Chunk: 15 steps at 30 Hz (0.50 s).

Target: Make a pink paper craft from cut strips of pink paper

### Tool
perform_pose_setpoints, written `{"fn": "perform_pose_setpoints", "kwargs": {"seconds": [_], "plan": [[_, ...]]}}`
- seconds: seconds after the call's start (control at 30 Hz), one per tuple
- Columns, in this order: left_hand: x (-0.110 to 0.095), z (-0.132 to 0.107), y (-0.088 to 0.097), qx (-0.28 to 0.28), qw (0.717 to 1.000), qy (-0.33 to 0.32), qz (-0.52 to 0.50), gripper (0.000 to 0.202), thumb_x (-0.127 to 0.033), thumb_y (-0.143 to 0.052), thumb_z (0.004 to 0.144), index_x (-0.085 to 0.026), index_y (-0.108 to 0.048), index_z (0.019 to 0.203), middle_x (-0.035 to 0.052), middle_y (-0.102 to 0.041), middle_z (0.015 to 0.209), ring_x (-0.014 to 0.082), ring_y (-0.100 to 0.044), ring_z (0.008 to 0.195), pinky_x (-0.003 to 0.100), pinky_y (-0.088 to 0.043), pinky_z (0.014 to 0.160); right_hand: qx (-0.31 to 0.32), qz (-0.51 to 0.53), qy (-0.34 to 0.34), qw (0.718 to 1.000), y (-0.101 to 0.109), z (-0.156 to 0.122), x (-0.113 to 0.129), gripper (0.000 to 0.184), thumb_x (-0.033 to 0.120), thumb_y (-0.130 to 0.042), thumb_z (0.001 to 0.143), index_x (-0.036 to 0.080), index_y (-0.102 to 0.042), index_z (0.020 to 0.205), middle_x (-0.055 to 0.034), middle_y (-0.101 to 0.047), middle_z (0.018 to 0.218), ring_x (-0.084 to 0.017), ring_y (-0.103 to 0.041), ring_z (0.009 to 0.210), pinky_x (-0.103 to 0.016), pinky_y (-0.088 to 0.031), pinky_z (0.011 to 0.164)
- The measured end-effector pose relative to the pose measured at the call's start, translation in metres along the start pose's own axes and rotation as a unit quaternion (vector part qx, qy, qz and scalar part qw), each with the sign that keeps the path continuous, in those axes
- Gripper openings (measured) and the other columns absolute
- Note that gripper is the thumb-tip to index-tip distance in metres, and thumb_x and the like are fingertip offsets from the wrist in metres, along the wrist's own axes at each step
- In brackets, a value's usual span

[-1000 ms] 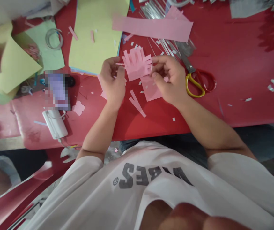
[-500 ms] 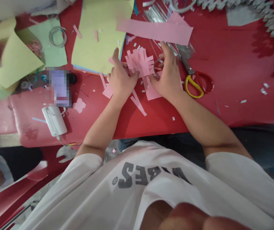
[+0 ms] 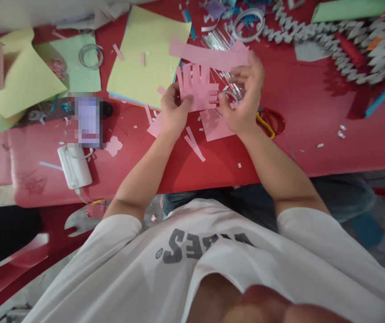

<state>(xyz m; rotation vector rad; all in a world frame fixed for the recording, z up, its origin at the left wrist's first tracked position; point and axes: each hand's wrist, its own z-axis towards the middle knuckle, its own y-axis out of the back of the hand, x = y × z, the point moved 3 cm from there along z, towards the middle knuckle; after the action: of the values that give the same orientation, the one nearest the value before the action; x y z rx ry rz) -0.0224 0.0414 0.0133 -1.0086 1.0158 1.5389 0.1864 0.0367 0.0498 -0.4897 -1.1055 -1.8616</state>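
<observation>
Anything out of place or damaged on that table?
Mostly litter: loose paper scraps lie scattered over the red table, some near its front edge. The pink paper in the left hand is slit into strips on two sides, but the cuts look deliberate, not torn. No spill visible.

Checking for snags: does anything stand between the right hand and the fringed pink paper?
Yes, partly: a narrow pale tape ring sits at the thumb of the right hand, beside the right edge of the fringed pink paper.
</observation>
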Motion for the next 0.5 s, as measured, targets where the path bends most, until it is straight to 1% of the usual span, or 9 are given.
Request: {"fn": "perform_pose_setpoints", "kwargs": {"seconds": [0.07, 0.13, 0.23, 0.3, 0.4, 0.47, 0.5], "plan": [[-0.003, -0.001, 0.001, 0.018, 0.998, 0.020, -0.057, 0.045, -0.065, -0.055, 0.091, -0.022, -0.056, 0.105, 0.0018, -0.064, 0.099, 0.0166, -0.061, 0.096, 0.033, -0.049, 0.082, -0.013, -0.008, 0.025, 1.000, 0.007, 0.002, 0.005, 0.079, 0.062, -0.046, 0.093, 0.031, -0.007, 0.153, -0.0120, -0.051, 0.133, -0.029, -0.055, 0.123, -0.051, -0.048, 0.104], [-0.007, -0.005, 0.001, 0.029, 0.994, 0.032, -0.098, 0.042, -0.061, -0.060, 0.090, -0.021, -0.059, 0.102, 0.0027, -0.064, 0.094, 0.0199, -0.064, 0.097, 0.035, -0.052, 0.083, -0.030, 0.002, 0.057, 0.998, 0.011, 0.002, 0.007, 0.077, 0.062, -0.044, 0.092, 0.030, -0.008, 0.152, -0.0126, -0.052, 0.128, -0.031, -0.058, 0.120, -0.054, -0.047, 0.103], [-0.016, -0.010, -0.002, 0.031, 0.993, 0.044, -0.101, 0.036, -0.056, -0.065, 0.088, -0.020, -0.062, 0.094, 0.0030, -0.062, 0.084, 0.0214, -0.066, 0.093, 0.038, -0.055, 0.082, -0.062, 0.030, 0.124, 0.990, 0.014, -0.002, 0.009, 0.075, 0.060, -0.050, 0.088, 0.032, -0.015, 0.148, -0.0099, -0.056, 0.121, -0.029, -0.061, 0.113, -0.055, -0.048, 0.100], [-0.023, -0.015, -0.005, 0.027, 0.995, 0.043, -0.085, 0.032, -0.052, -0.067, 0.088, -0.021, -0.063, 0.089, 0.0023, -0.060, 0.079, 0.0212, -0.066, 0.090, 0.039, -0.057, 0.081, -0.068, 0.032, 0.152, 0.985, 0.016, -0.006, 0.009, 0.073, 0.060, -0.050, 0.087, 0.033, -0.019, 0.148, -0.0088, -0.058, 0.120, -0.030, -0.062, 0.111, -0.059, -0.048, 0.098], [-0.033, -0.022, -0.010, 0.045, 0.996, 0.037, -0.071, 0.026, -0.047, -0.065, 0.090, -0.021, -0.064, 0.089, 0.0016, -0.060, 0.076, 0.0210, -0.068, 0.085, 0.040, -0.060, 0.078, -0.033, 0.010, 0.148, 0.988, 0.019, -0.012, 0.008, 0.069, 0.061, -0.051, 0.087, 0.032, -0.027, 0.146, -0.0083, -0.061, 0.121, -0.033, -0.060, 0.114, -0.065, -0.045, 0.099], [-0.038, -0.025, -0.012, 0.063, 0.995, 0.033, -0.069, 0.025, -0.045, -0.065, 0.091, -0.023, -0.065, 0.101, 0.0027, -0.063, 0.082, 0.0218, -0.069, 0.087, 0.041, -0.061, 0.080, 0.006, -0.001, 0.125, 0.992, 0.022, -0.014, 0.012, 0.066, 0.059, -0.053, 0.087, 0.031, -0.033, 0.143, -0.0088, -0.061, 0.123, -0.035, -0.057, 0.121, -0.067, -0.041, 0.103], [-0.039, -0.027, -0.013, 0.059, 0.996, 0.033, -0.063, 0.029, -0.045, -0.066, 0.090, -0.023, -0.065, 0.109, 0.0033, -0.065, 0.085, 0.0226, -0.069, 0.090, 0.042, -0.061, 0.082, 0.026, -0.001, 0.106, 0.994, 0.024, -0.014, 0.014, 0.066, 0.059, -0.054, 0.087, 0.030, -0.034, 0.143, -0.0095, -0.060, 0.126, -0.035, -0.055, 0.124, -0.067, -0.038, 0.107]]}}
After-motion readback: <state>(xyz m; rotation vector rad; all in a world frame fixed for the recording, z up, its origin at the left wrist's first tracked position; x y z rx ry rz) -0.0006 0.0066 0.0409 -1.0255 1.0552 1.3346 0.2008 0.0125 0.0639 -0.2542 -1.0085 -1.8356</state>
